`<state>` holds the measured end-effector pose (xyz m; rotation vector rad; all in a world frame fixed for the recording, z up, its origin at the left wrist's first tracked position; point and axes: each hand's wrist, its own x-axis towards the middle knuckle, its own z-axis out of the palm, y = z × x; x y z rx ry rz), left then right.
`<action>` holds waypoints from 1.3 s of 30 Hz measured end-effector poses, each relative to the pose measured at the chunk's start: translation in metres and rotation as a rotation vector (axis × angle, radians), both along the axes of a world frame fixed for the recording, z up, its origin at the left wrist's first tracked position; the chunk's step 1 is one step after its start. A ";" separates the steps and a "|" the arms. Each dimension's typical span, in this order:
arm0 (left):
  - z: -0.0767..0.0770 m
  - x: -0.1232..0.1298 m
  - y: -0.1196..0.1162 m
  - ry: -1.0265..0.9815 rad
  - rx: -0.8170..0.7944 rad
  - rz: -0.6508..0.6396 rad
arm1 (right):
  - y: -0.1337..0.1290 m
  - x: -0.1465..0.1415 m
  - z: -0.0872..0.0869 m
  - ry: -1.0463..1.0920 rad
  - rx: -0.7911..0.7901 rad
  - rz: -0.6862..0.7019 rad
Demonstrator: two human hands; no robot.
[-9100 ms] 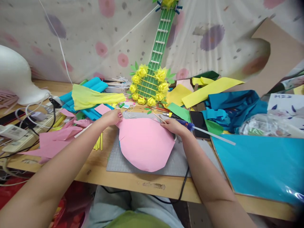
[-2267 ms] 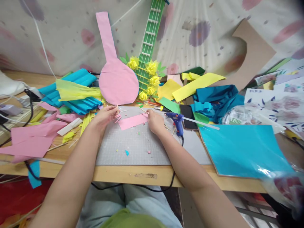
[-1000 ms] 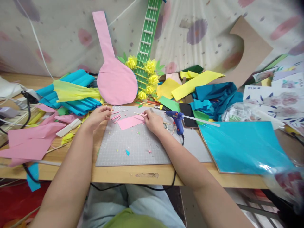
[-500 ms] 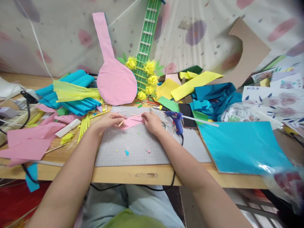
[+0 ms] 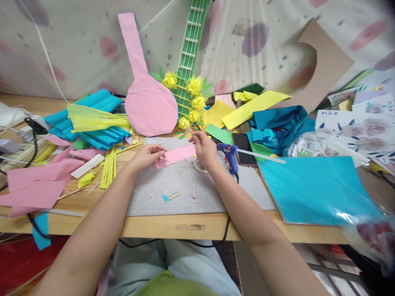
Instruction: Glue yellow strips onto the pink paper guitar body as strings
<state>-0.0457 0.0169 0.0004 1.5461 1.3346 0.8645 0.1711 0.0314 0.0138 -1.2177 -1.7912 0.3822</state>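
My left hand (image 5: 149,158) has its thumb and fingers closed on the left end of a pink paper strip (image 5: 177,156). The strip slants across the grey cutting mat (image 5: 191,201). At the strip's right end my right hand (image 5: 205,150) is raised a little, its fingers pinched together; what they hold is too small to make out. Under that hand, a pale ring (image 5: 200,167) shows in part. A short wooden stick (image 5: 174,196) lies near the mat's front beside a blue paper scrap (image 5: 165,198). The blue glue gun (image 5: 231,158) rests just right of my right hand.
A pink guitar-shaped cutout (image 5: 152,107) and a green guitar (image 5: 187,78) with yellow flowers lean at the back. Pink paper (image 5: 40,181) and yellow strips (image 5: 109,168) lie left. A phone (image 5: 243,148) and blue sheet (image 5: 321,189) are right; a black cord (image 5: 197,246) hangs in front.
The short stick has left my left hand and lies on the mat. My right hand has moved right and up, uncovering more of the pink strip and the pale ring.
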 end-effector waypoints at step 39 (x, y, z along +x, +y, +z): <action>-0.007 -0.032 0.005 0.439 0.253 0.698 | 0.008 0.030 -0.014 0.508 -0.950 0.505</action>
